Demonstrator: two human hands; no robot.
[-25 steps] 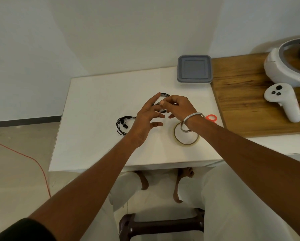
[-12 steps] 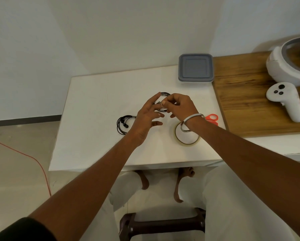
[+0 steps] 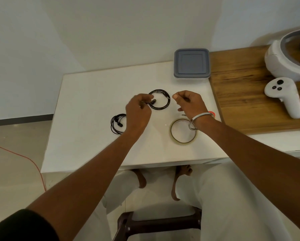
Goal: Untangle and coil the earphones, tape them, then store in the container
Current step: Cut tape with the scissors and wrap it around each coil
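Earphones [image 3: 160,101] are lying flat as a round coil mid-bench [image 3: 86,101], with the left hand [image 3: 138,112] pinching the near-left edge and the right hand [image 3: 189,103] hovering loosely curled, holding nothing, beside open white surface.

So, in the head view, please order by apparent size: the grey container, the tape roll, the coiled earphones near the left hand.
1. grey container, clearly largest, though farthest away.
2. tape roll.
3. coiled earphones, slightly smaller ring; the tape lies nearer the camera, so this ranking is unsure.
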